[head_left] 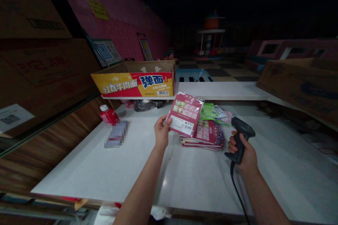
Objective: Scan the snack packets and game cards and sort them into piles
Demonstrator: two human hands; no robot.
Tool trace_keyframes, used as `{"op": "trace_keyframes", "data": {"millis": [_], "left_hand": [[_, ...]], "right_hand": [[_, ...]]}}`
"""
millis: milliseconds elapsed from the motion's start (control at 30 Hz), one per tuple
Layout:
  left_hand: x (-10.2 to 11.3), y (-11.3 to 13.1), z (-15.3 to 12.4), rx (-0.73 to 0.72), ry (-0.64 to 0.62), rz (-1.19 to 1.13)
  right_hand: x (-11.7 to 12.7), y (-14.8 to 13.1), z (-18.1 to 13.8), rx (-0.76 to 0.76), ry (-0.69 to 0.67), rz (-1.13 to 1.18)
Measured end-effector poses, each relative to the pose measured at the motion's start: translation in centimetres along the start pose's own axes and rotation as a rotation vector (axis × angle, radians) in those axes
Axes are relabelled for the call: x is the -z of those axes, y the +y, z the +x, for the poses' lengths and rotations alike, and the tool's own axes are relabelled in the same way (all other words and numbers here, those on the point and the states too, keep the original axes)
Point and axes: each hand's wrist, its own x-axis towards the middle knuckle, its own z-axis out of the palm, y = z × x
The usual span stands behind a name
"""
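Two bare hands at work over a white table (105,172), both occupied. Left hand (162,132): fingers closed on the lower left corner of a red packet (186,112), thumb on the near face. Packet held up and tilted, clear wrap, rows of small pictures printed on it, white label with barcode along its lower part, that face turned to the wearer. It overlaps the left side of a packet stack (208,135) in view; whether it touches cannot be told.

Right hand (246,153): fingers wrapped around the grip of a dark barcode scanner (239,144), held up just right of the stack, trigger side toward it. Whether the trigger is pressed, cannot tell. Black cable (235,188) hangs from the grip and runs past the near edge of the table.

Stack lies flat in the far half of the table, similar red packets, slightly uneven. Green packets (208,110) just behind it, nearer the far edge.

Toward the left edge: red bottle (109,115), white cap, upright; close by, a pixelated item (116,134), unreadable. Black plastic bag (148,104) by the far edge.

Raised white shelf (216,89) along the far edge. On it, an open yellow-and-red carton (120,85) at left, a brown carton (295,79) at right.
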Motion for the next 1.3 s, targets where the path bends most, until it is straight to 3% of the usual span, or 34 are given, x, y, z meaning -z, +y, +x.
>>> {"op": "trace_keyframes", "data": {"millis": [200, 367, 467, 667, 767, 833, 900, 967, 1000, 1133, 1300], "left_hand": [[-2.5, 0.5, 2.9, 0.183, -0.012, -0.021], [-3.5, -1.5, 4.3, 0.361, -0.130, 0.159], [-3.9, -3.0, 5.0, 0.373, -0.134, 0.270], [-3.9, -4.3, 6.1, 0.269, -0.038, 0.425], [-2.6, -3.4, 4.8, -0.036, -0.040, 0.645], [-1.6, -2.5, 3.0, -0.268, -0.245, 0.768], [-0.9, -1.8, 0.9, -0.409, -0.518, 0.861], [-0.4, -1.7, -1.0, -0.428, -0.693, 0.963], [-0.4, -1.8, -1.8, -0.407, -0.719, 1.006], [-0.9, -3.4, -4.0, -0.321, -0.596, 1.067], [-2.4, -4.8, -5.4, -0.345, -0.431, 1.093]], "right_hand": [[0.3, 0.1, 0.3, 0.012, 0.024, 0.039], [0.7, 0.0, 0.8, 0.048, 0.023, 0.020], [0.7, 0.1, 1.0, 0.037, 0.040, 0.032], [0.6, 0.3, 0.9, 0.048, 0.038, -0.016], [0.4, 0.2, 0.9, 0.033, 0.046, 0.002], [0.2, 0.1, 0.8, 0.013, 0.055, 0.026], [0.1, 0.1, 0.8, 0.006, 0.051, 0.034], [0.1, 0.1, 0.7, 0.012, 0.036, 0.019], [0.2, 0.1, 0.7, 0.018, 0.030, 0.007], [0.3, 0.0, 0.6, 0.035, 0.026, -0.019], [0.1, 0.0, 0.2, 0.063, -0.007, -0.037]]}}
